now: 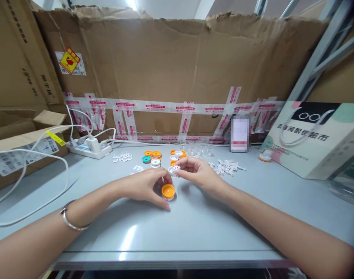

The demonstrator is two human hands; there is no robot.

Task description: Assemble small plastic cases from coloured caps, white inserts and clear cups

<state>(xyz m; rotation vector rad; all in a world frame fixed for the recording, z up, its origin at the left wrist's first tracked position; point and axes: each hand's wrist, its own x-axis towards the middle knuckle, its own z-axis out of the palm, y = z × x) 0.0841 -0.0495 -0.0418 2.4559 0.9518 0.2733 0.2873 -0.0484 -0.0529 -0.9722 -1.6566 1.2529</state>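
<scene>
While the left hand [144, 186] frames a round orange plastic disc [168, 191] on the grey bench [194, 232], fingers parted, perhaps for steadying, the right hand [201, 174] pinches a small white plastic piece [176, 168] at its one o'clock; loose white plastic parts [227, 167] lie handy at two o'clock.

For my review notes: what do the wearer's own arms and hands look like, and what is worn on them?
The left hand and right hand are ungloved, and no sleeves show on the forearms. A narrow, rounded, silver-coloured metal bangle circles the left wrist; nothing shows on the right.
</scene>
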